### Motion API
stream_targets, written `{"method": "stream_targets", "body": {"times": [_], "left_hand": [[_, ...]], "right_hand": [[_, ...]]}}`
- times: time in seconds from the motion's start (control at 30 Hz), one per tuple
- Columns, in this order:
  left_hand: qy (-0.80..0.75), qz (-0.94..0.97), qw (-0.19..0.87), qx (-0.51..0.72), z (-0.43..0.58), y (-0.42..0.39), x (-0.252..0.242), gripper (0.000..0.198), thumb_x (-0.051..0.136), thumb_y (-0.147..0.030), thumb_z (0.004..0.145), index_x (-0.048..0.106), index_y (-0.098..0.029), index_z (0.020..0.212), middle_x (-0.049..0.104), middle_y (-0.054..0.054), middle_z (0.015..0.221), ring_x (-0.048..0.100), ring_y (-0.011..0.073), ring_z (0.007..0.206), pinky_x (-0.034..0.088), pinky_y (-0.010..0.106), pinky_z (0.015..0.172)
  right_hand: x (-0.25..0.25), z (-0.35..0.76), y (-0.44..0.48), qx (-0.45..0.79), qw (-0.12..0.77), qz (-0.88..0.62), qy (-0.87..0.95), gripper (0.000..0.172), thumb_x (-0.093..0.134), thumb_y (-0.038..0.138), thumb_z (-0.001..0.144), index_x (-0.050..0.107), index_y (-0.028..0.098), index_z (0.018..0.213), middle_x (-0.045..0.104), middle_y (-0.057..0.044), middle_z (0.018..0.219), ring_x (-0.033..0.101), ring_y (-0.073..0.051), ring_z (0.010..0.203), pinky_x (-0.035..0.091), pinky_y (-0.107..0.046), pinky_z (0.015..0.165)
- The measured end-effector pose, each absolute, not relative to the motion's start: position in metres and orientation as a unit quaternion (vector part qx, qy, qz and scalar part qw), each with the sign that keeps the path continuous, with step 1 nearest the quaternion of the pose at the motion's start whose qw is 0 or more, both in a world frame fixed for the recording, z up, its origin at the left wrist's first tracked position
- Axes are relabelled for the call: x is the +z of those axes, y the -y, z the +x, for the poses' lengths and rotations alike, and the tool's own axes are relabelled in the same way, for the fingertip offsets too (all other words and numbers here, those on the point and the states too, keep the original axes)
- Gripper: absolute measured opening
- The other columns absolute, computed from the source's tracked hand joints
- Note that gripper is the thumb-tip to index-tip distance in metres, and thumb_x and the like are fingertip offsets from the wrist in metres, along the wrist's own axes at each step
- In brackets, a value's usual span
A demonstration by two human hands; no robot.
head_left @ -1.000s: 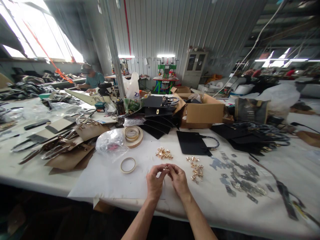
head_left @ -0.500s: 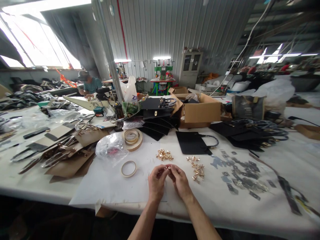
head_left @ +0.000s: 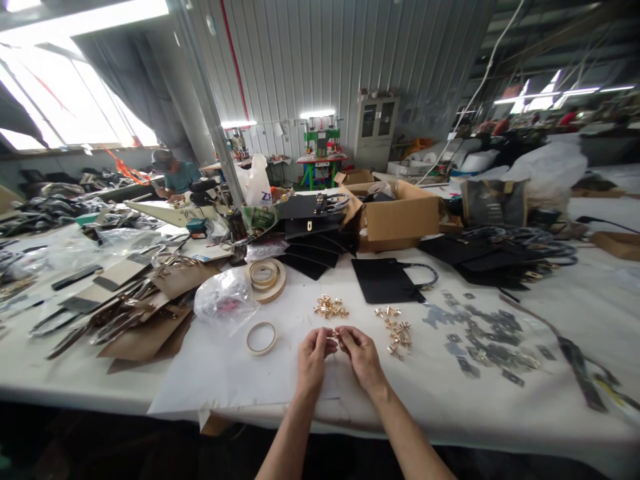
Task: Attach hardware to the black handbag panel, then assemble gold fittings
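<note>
Fingertips together over the white table [head_left: 410, 407], my left hand [head_left: 313, 357] and my right hand [head_left: 361, 355] are both closed on a small gold metal fitting [head_left: 334, 335], partly covered by the fingers. Just beyond them lies a pile of gold metal fittings [head_left: 331, 307]. A second group of gold fittings [head_left: 399, 337] is spread to the right of my right hand. Farther right, many flat grey metal plates [head_left: 493, 333] are scattered. A black bag panel with a handle [head_left: 383, 281] lies flat behind the fittings.
To the left are a tape roll [head_left: 261, 338], stacked tape rolls [head_left: 267, 280], a clear plastic bag [head_left: 225, 300] and brown bag pieces [head_left: 145, 327]. A cardboard box [head_left: 400, 223] stands behind. Black bag pieces [head_left: 475, 257] lie right. A person [head_left: 177, 177] sits at far left.
My fingers have shifted around the small gold fitting, with the thumbs now higher and the hands slightly different in angle. The whole view has moved a little.
</note>
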State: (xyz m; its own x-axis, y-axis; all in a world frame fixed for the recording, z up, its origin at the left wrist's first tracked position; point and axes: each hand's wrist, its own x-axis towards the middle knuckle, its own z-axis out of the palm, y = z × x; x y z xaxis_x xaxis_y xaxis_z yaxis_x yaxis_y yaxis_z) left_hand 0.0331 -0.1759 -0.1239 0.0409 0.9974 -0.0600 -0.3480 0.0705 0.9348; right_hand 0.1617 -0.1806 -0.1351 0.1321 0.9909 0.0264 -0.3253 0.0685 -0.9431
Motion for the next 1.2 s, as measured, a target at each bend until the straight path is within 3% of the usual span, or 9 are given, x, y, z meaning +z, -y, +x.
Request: {"method": "stream_targets", "body": {"times": [0.13, 0.3, 0.5, 0.77, 1.03, 1.2], "left_hand": [[-0.397, 0.411, 0.598, 0.562, 0.033, 0.176, -0.123, 0.042, 0.071, -0.053, 0.089, 0.073, -0.015, 0.108, 0.076, 0.011, 0.101, 0.070, 0.0152, 0.080, 0.057, 0.027, 0.076], [-0.404, 0.488, 0.552, 0.542, 0.033, 0.176, -0.124, 0.049, 0.084, -0.043, 0.079, 0.070, -0.019, 0.119, 0.074, 0.012, 0.116, 0.071, 0.0190, 0.091, 0.058, 0.030, 0.083], [-0.403, 0.537, 0.526, 0.522, 0.035, 0.173, -0.129, 0.041, 0.077, -0.048, 0.084, 0.073, -0.018, 0.111, 0.077, 0.010, 0.102, 0.071, 0.0211, 0.087, 0.058, 0.030, 0.079], [-0.457, 0.551, 0.473, 0.513, 0.033, 0.172, -0.130, 0.043, 0.070, -0.055, 0.088, 0.074, -0.018, 0.110, 0.076, 0.007, 0.096, 0.067, 0.0184, 0.076, 0.056, 0.028, 0.072], [-0.457, 0.544, 0.474, 0.520, 0.033, 0.173, -0.130, 0.042, 0.063, -0.055, 0.093, 0.074, -0.017, 0.109, 0.069, 0.003, 0.077, 0.063, 0.0168, 0.073, 0.053, 0.026, 0.070], [-0.453, 0.545, 0.481, 0.516, 0.037, 0.177, -0.124, 0.043, 0.061, -0.055, 0.094, 0.074, -0.016, 0.109, 0.071, 0.004, 0.079, 0.065, 0.0169, 0.073, 0.053, 0.026, 0.070]], "right_hand": [[-0.137, 0.162, 0.177, 0.562, 0.649, -0.401, 0.319, 0.033, 0.079, 0.050, 0.083, 0.075, 0.019, 0.095, 0.060, 0.000, 0.076, 0.049, -0.012, 0.069, 0.045, -0.024, 0.065], [-0.134, 0.164, 0.177, 0.548, 0.678, -0.391, 0.295, 0.030, 0.078, 0.049, 0.084, 0.073, 0.020, 0.091, 0.058, 0.002, 0.075, 0.047, -0.011, 0.066, 0.042, -0.023, 0.063], [-0.121, 0.163, 0.186, 0.454, 0.645, -0.448, 0.420, 0.033, 0.067, 0.050, 0.092, 0.071, 0.018, 0.083, 0.053, 0.003, 0.064, 0.045, -0.012, 0.063, 0.038, -0.025, 0.059], [-0.110, 0.159, 0.193, 0.444, 0.639, -0.462, 0.425, 0.033, 0.067, 0.051, 0.091, 0.073, 0.020, 0.101, 0.063, 0.000, 0.073, 0.054, -0.015, 0.066, 0.047, -0.027, 0.063], [-0.111, 0.159, 0.195, 0.436, 0.623, -0.481, 0.436, 0.033, 0.067, 0.052, 0.090, 0.074, 0.020, 0.096, 0.068, -0.003, 0.078, 0.056, -0.015, 0.067, 0.047, -0.027, 0.063], [-0.113, 0.161, 0.194, 0.443, 0.632, -0.480, 0.417, 0.035, 0.068, 0.053, 0.089, 0.074, 0.018, 0.095, 0.064, -0.001, 0.071, 0.053, -0.015, 0.066, 0.046, -0.027, 0.063]]}}
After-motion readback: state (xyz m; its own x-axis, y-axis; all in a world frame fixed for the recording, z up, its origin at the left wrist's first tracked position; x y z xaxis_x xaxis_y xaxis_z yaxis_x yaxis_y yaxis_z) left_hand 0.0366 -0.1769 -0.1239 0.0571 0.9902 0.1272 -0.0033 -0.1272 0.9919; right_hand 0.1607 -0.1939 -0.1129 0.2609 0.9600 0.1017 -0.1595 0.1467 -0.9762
